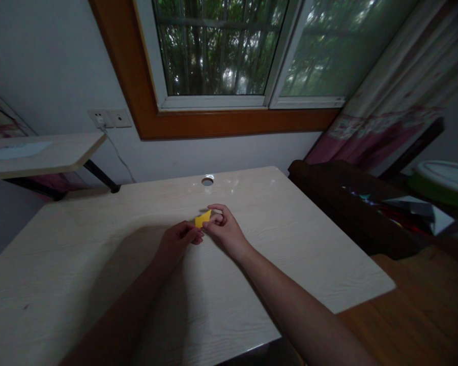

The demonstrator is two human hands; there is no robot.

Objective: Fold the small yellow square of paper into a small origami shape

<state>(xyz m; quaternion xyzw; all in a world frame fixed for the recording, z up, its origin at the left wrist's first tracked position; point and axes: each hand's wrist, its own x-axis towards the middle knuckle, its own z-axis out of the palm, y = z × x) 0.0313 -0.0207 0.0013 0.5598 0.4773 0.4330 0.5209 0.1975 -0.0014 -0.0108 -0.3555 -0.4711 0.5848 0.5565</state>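
A small folded piece of yellow paper (202,219) is held up above the pale wood-grain table (290,244), near the middle of the view. My left hand (178,239) pinches its lower left edge between thumb and fingers. From the right, my right hand (226,226) grips the other side, with the thumb in front and the index finger stretched out past the top corner. Part of the paper's lower edge is hidden behind my fingertips.
Behind the hands, a round cable hole (207,181) pierces the tabletop. A raised shelf (41,155) on black legs stands at the left. Beyond the table's right edge, dark wooden furniture (336,188) carries assorted items. A window (221,51) faces me.
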